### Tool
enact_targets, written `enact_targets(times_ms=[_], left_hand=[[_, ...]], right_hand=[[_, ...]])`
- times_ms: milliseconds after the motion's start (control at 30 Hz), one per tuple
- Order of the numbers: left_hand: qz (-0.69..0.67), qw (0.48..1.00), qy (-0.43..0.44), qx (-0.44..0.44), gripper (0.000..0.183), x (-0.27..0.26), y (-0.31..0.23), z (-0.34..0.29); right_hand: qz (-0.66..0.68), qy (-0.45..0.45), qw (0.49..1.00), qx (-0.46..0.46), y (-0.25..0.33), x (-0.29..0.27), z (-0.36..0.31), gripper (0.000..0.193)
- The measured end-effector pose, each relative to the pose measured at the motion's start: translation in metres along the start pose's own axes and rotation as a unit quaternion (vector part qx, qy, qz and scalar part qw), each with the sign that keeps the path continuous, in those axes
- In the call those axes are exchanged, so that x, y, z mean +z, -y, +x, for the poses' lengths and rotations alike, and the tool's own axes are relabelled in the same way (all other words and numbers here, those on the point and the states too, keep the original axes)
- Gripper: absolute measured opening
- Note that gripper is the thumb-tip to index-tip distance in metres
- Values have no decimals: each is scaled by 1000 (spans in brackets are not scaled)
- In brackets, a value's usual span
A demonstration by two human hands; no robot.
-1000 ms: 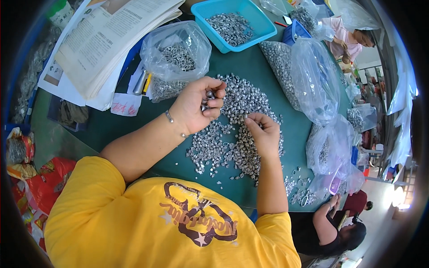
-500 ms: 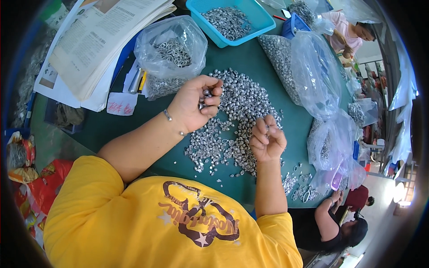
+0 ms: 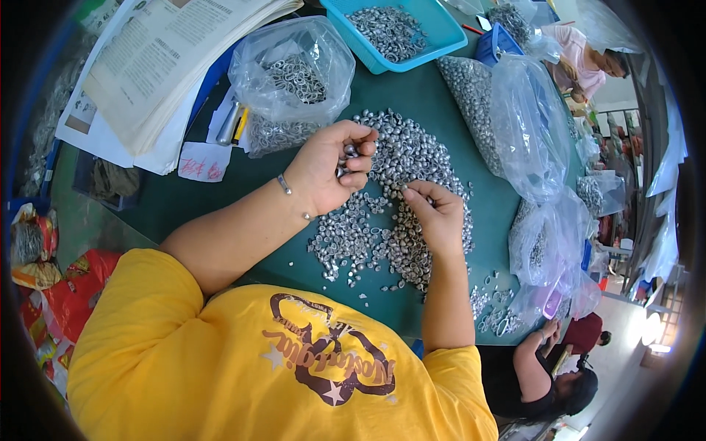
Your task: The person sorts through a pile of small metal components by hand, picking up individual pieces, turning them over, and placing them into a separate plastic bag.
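A pile of small silver-grey metal pieces [image 3: 412, 147], rounded and hollow like little caps, is spread over the green tabletop [image 3: 287, 213]. My left hand [image 3: 334, 169] is held palm up above the pile's left side, fingers curled round several of these pieces; some shiny ones show between thumb and fingers. Over the middle of the pile is my right hand [image 3: 440, 213], its thumb and forefinger pinched together. A small metal piece [image 3: 404, 189] seems to sit at their tips, though most of it is hidden. A thinner scatter of pieces [image 3: 346, 239] lies below my left hand.
Behind stand a turquoise basket [image 3: 441, 51] of metal pieces and an open clear bag [image 3: 254, 55] of metal rings. Papers [image 3: 147, 81], a yellow-black cutter [image 3: 240, 126] and a note [image 3: 204, 162] lie left. Filled plastic bags [image 3: 471, 110] line the right; co-workers [image 3: 526, 375] sit beyond.
My right hand has moved up and left toward my left hand, its fingers going from upward-curled to a pinch pointing left. My left hand stays curled round its pieces. The whole view has shifted slightly.
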State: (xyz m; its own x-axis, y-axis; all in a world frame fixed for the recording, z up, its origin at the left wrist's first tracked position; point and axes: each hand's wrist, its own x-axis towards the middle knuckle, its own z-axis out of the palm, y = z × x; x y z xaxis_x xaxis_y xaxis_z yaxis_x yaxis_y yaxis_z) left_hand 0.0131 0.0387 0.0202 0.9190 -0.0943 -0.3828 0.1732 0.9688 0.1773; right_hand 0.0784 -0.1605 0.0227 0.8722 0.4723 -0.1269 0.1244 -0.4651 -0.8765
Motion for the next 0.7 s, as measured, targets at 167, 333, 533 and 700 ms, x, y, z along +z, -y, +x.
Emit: enact_targets(times_ms=[167,333,533,700], left_hand=[[5,1000,2,-7,11,-2,1,1],[-3,1000,7,-4,11,-1,1,2],[-2,1000,4,-3,12,-3,-1,2],[-5,1000,-1,-7,12,-1,1,2]], right_hand=[[276,100,955,39,-9,-15,-4,11],[561,176,807,57,-7,-16,-2,7],[-268,-42,952,-145,4,17,9,11],[-331,-77,919,-202,-3,15,10,11]])
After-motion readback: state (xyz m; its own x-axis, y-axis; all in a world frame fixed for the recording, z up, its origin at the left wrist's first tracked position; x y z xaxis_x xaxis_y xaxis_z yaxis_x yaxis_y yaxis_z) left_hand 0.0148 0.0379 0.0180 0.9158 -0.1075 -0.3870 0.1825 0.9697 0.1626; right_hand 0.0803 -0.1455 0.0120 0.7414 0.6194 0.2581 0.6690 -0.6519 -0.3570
